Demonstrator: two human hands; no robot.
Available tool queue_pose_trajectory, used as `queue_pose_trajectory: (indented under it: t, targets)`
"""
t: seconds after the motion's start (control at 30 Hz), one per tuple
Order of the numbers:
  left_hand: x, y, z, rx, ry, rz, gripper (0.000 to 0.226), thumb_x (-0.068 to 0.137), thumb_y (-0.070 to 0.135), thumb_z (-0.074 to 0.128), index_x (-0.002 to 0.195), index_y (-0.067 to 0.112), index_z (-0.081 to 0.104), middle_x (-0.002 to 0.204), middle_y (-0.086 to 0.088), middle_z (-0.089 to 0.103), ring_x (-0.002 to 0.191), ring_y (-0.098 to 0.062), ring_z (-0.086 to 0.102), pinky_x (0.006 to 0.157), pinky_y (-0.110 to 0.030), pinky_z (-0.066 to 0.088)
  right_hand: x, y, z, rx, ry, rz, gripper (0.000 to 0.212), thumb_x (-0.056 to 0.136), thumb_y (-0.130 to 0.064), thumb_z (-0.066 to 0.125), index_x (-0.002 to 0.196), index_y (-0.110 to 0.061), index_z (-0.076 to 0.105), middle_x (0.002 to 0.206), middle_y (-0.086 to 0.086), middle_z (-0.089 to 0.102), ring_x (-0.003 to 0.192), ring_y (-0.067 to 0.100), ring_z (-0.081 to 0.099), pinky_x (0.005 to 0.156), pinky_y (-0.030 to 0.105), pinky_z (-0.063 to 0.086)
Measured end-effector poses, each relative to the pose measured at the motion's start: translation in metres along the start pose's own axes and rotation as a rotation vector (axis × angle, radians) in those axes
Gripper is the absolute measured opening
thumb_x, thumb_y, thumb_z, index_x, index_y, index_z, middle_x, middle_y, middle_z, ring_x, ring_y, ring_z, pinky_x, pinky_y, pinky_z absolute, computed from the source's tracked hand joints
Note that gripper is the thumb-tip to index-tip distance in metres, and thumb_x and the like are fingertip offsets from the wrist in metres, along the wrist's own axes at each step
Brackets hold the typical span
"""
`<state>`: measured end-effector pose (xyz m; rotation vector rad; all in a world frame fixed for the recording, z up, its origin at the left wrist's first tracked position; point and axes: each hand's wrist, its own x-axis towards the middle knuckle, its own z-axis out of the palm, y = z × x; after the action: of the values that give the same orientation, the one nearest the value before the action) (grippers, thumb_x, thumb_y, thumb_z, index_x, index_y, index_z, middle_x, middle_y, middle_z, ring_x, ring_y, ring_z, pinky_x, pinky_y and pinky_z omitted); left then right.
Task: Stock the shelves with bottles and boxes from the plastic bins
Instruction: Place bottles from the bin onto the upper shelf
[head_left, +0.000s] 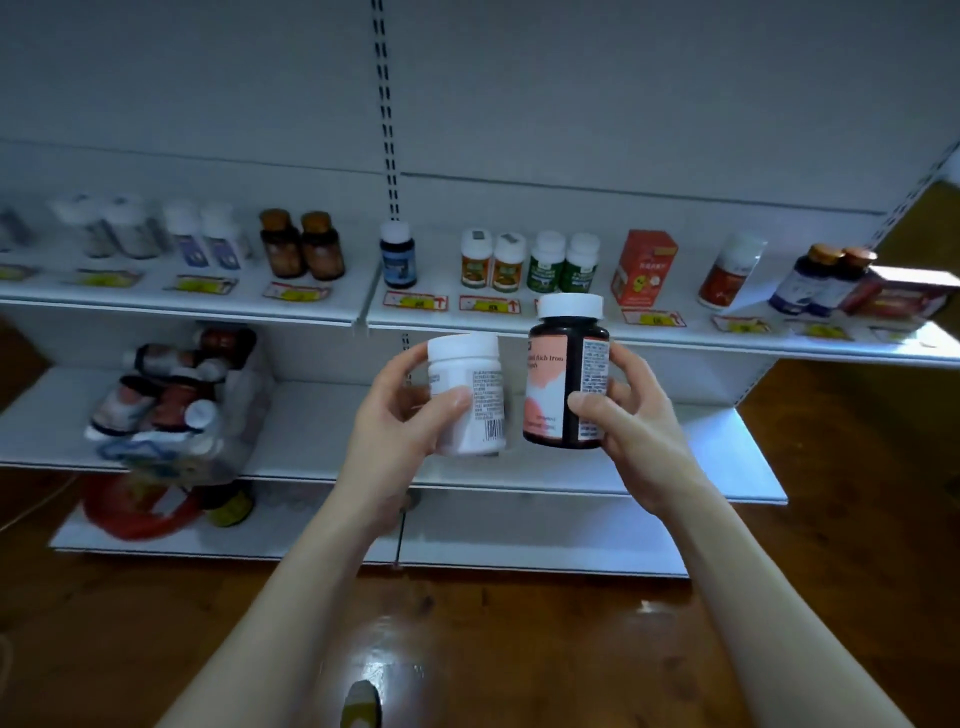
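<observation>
The upper shelf (675, 338) is being faced while already crowded with upright bottles and an orange box (644, 265). A neighbour is therefore being put at risk of toppling if a new bottle is pushed into too narrow a gap. The plastic bin (249, 410), on the lower shelf (322, 426) at the left, is being left heaped with bottles, and a careless reach is judged likely to spill them onto the wooden floor (519, 649). With both hands occupied at once, neither is being kept free to steady a slip. The shelving is being seen as flat, white, smooth sheet metal with a hard front lip, and the bin as clear, thin plastic, though it is blurred. The dark bottle (566, 379), a glossy round cylinder with a pink paper label and a ribbed white cap, is being gripped round its side by the right hand (634, 431). The white bottle (467, 395), matte, squat and smooth, is being clamped by the left hand (395, 431). The two are being held upright, just beside each other, in front of the shelf edge, with the hands themselves apart.
</observation>
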<state>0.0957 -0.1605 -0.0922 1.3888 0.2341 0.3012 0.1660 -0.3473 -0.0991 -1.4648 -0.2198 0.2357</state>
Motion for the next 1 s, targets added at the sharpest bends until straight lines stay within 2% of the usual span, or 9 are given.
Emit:
queue_pose_trajectory:
  t: [0.1,0.23,0.33,0.5,0.6,0.7,0.83,0.93,1.0]
  targets:
    - [-0.001,0.013,-0.023,-0.018,0.066,0.018,0.039,0.084,0.006,0.062,0.114,0.030,0.053,0.090,-0.001,0.068,0.081,-0.013,0.067,0.070,-0.033,0.057,0.011,-0.006,0.025,-0.024,-0.075,-0.009,0.078,0.051,-0.031,0.073,0.125,-0.030,0.047,0.109,0.011,0.066,0.106,0.030,0.061,0.092,0.051,0.049]
    - [-0.001,0.028,-0.064,-0.026,0.138,0.028,0.043,0.078,0.010,0.071,0.110,0.032,0.054,0.095,-0.001,0.066,0.088,-0.016,0.066,0.077,-0.036,0.057,0.030,-0.010,0.068,-0.029,-0.153,-0.002,0.073,0.046,-0.033,0.074,0.115,-0.036,0.050,0.104,0.008,0.066,0.102,0.028,0.062,0.088,0.048,0.051]
    - [-0.003,0.037,-0.103,-0.012,0.197,0.036,0.038,0.077,0.010,0.072,0.108,0.027,0.057,0.100,-0.004,0.065,0.097,-0.023,0.064,0.083,-0.040,0.055,0.043,-0.010,0.112,-0.026,-0.222,0.003,0.079,0.043,-0.031,0.075,0.118,-0.029,0.049,0.104,0.003,0.065,0.102,0.024,0.062,0.089,0.046,0.051]
    - [-0.004,0.050,-0.186,0.009,0.321,0.060,0.026,0.080,0.008,0.065,0.101,0.024,0.062,0.098,-0.003,0.067,0.097,-0.025,0.064,0.083,-0.043,0.055,0.063,-0.004,0.202,-0.051,-0.367,0.017,0.056,0.056,-0.014,0.073,0.108,-0.026,0.055,0.108,0.002,0.065,0.105,0.021,0.062,0.094,0.042,0.049]
    - [-0.003,0.061,-0.243,-0.003,0.393,0.070,0.028,0.080,0.006,0.065,0.100,0.024,0.061,0.095,-0.002,0.068,0.092,-0.021,0.066,0.079,-0.039,0.056,0.072,-0.001,0.261,-0.007,-0.407,0.034,0.049,0.057,-0.009,0.066,0.102,-0.022,0.055,0.099,0.002,0.066,0.095,0.021,0.064,0.086,0.038,0.052]
    - [-0.003,0.074,-0.300,0.004,0.431,0.083,0.029,0.081,0.005,0.064,0.107,0.018,0.061,0.094,0.000,0.068,0.083,-0.011,0.067,0.073,-0.030,0.057,0.081,0.001,0.323,0.074,-0.463,0.063,0.054,0.057,-0.005,0.059,0.110,-0.011,0.052,0.096,0.007,0.065,0.086,0.020,0.065,0.076,0.035,0.056]
    - [-0.006,0.087,-0.366,0.050,0.493,0.097,0.037,0.081,0.007,0.065,0.117,0.011,0.059,0.101,-0.006,0.067,0.092,-0.020,0.066,0.079,-0.036,0.056,0.088,0.008,0.404,0.148,-0.526,0.081,0.054,0.056,-0.005,0.056,0.109,-0.009,0.051,0.086,0.004,0.067,0.076,0.016,0.066,0.065,0.030,0.057]
    - [-0.008,0.093,-0.408,0.071,0.536,0.100,0.035,0.080,0.009,0.066,0.114,0.014,0.059,0.099,-0.001,0.066,0.091,-0.016,0.066,0.075,-0.031,0.057,0.088,0.014,0.457,0.117,-0.554,0.072,0.062,0.045,-0.014,0.067,0.106,-0.013,0.052,0.091,0.005,0.065,0.082,0.019,0.064,0.071,0.033,0.056]
    - [-0.009,0.095,-0.432,0.072,0.561,0.096,0.031,0.080,0.010,0.066,0.108,0.020,0.061,0.098,0.001,0.067,0.093,-0.018,0.065,0.078,-0.035,0.056,0.089,0.016,0.486,0.066,-0.556,0.062,0.063,0.044,-0.016,0.070,0.105,-0.016,0.052,0.094,0.004,0.065,0.085,0.019,0.063,0.076,0.034,0.054]
